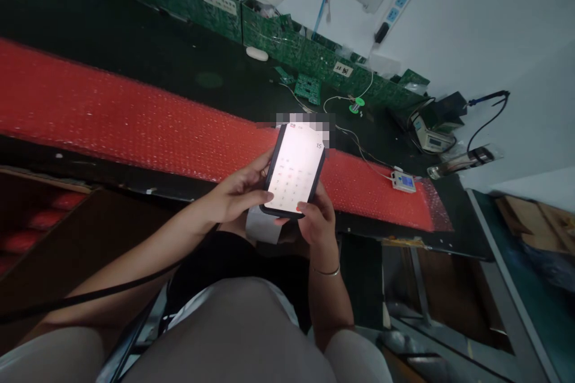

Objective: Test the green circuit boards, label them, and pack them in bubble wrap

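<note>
Both hands hold a smartphone (294, 170) in a dark case, upright in front of my body at the bench's front edge. Its bright screen shows a calculator keypad with 15 near the top right. My left hand (240, 191) grips the left side, with the thumb over the lower left keys. The right side is held by my right hand (318, 215), whose thumb lies at the red key in the bottom right corner. Part of a whitish sheet-like thing (264, 227) shows below the phone. The fingers behind the phone are mostly hidden.
Red bubble wrap (135, 111) runs along the dark bench (215, 81). Green bins (278, 36) line the back. Nearby are a circuit board (308, 90), a solder spool (357, 105), a small meter (403, 181) and a soldering station (433, 134). A power strip (398, 6) hangs on the wall.
</note>
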### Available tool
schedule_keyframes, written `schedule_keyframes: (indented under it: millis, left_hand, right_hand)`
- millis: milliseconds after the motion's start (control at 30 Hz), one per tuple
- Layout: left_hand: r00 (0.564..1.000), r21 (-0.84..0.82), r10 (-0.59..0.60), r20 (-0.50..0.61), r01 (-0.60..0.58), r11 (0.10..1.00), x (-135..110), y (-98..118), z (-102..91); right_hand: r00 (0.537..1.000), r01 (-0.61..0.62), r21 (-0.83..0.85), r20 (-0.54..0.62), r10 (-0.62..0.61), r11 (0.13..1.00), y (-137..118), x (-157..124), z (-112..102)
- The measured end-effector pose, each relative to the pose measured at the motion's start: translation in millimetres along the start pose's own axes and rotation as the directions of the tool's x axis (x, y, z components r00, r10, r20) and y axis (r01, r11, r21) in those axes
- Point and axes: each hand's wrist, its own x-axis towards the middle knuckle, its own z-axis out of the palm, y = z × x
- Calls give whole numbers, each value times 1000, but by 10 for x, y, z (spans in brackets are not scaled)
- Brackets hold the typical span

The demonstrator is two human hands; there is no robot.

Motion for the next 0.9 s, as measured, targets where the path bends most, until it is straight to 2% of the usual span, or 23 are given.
schedule_keyframes:
  millis: [100, 300, 400, 500, 700, 800, 900]
  left_hand:
    - [1000, 9, -11, 4, 11, 1000, -10, -7, 1]
    - [1000, 35, 10, -20, -9, 999, -21, -21, 50]
    - [999, 55, -3, -48, 6, 998, -25, -30, 84]
    - [1000, 67, -14, -25, 16, 998, -27, -46, 93]
    - [998, 76, -16, -54, 20, 997, -23, -61, 51]
    - [997, 68, -10, -77, 15, 998, -20, -59, 45]
    - [999, 46, -5, -48, 7, 999, -15, -52, 57]
  right_hand:
    - [998, 37, -30, -46, -38, 999, 16, 5, 7]
    - [998, 45, -113, -32, -49, 992, 45, -27, -1]
    - [996, 10, -181, -86, -26, 984, 74, -30, 23]
    - [989, -12, -205, -145, -19, 979, 86, -24, 33]
    - [1000, 25, -209, 1, -25, 978, 16, -37, 0]
    - [1000, 21, -200, 2, -21, 979, -9, -41, 14]
    - [1000, 3, -203, -7, -5, 979, -14, -39, 43]
